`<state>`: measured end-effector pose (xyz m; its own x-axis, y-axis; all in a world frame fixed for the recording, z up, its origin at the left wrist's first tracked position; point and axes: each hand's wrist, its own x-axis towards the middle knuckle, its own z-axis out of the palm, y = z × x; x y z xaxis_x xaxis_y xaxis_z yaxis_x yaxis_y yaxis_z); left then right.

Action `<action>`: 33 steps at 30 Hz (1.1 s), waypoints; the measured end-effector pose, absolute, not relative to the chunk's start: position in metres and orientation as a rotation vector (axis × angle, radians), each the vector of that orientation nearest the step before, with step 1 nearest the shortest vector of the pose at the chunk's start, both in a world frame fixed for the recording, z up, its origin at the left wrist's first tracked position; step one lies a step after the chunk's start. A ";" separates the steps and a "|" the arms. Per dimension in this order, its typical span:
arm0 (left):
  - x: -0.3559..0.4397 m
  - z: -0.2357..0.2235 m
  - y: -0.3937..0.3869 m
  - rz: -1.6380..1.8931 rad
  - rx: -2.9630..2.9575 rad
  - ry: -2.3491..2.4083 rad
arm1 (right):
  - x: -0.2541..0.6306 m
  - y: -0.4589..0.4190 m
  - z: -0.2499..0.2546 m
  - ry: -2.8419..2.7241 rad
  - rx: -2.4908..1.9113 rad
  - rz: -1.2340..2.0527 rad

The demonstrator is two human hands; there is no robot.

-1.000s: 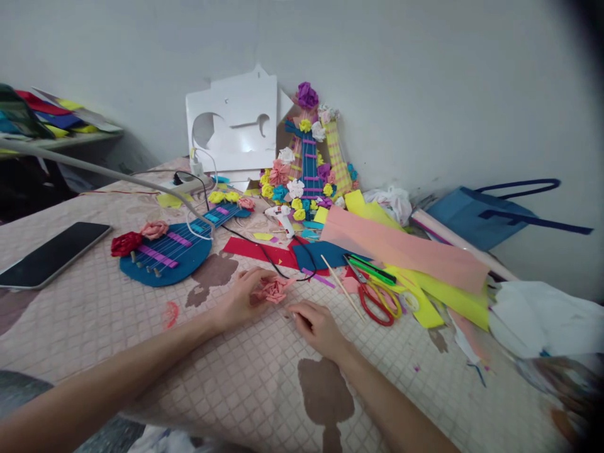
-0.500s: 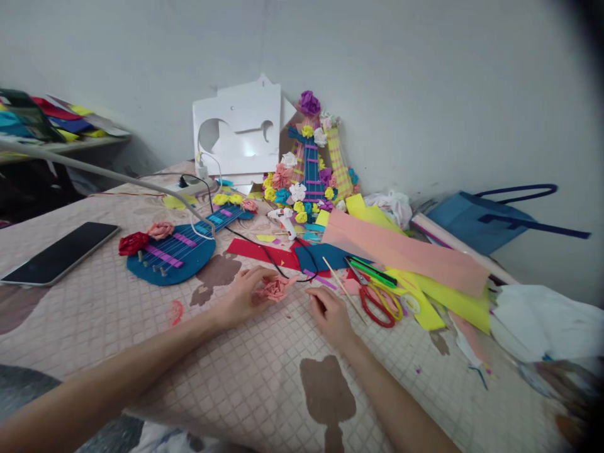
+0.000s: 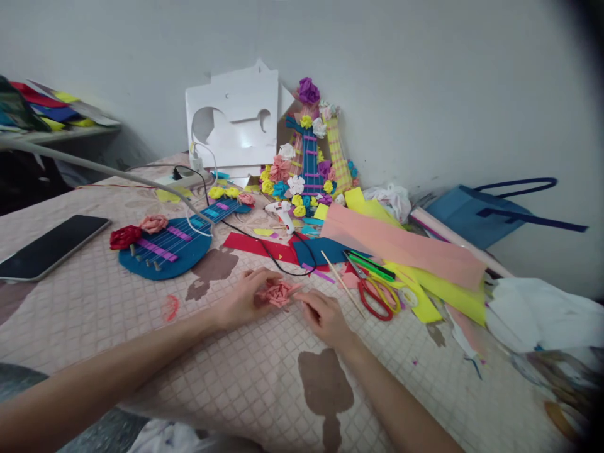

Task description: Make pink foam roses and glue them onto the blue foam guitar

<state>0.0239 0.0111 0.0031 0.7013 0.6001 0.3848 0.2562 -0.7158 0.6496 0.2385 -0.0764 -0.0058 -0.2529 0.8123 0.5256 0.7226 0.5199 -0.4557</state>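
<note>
My left hand (image 3: 243, 301) is curled round a small pink paper rose (image 3: 278, 292) that rests on the quilted cloth (image 3: 94, 314). My right hand (image 3: 323, 314) lies just to the right of the rose, its fingertips pinched against the rose's edge. A thin wooden stick (image 3: 340, 283) lies a little beyond my right hand. Red-handled scissors (image 3: 372, 296) lie to the right of it.
A blue paper guitar (image 3: 165, 245) with red and pink roses lies at the left, a dark tablet (image 3: 44, 246) further left. A white glue gun (image 3: 282, 214), decorated guitars (image 3: 309, 163) against the wall, coloured paper sheets (image 3: 401, 248) and a blue bag (image 3: 476, 217) lie behind and right.
My right hand has moved left and forward from the cloth up to the pink rose and now touches it. My left hand has kept hold of the rose.
</note>
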 end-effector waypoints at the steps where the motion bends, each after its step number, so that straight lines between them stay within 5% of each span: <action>1: 0.025 0.001 0.011 0.807 2.347 0.644 | 0.234 -0.078 -0.006 -2.083 -1.231 0.171; 20: 0.026 -0.001 0.013 0.759 2.400 0.627 | 0.222 -0.077 -0.012 -2.313 -1.203 0.087; 33: 0.025 0.007 0.009 0.831 2.338 0.782 | 0.260 -0.066 -0.002 -1.827 -1.432 -0.117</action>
<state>0.0254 0.0089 0.0066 0.6428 0.6661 0.3783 0.3375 -0.6896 0.6408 0.2600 -0.0660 -0.0019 -0.0449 0.7786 0.6259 0.8523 0.3566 -0.3826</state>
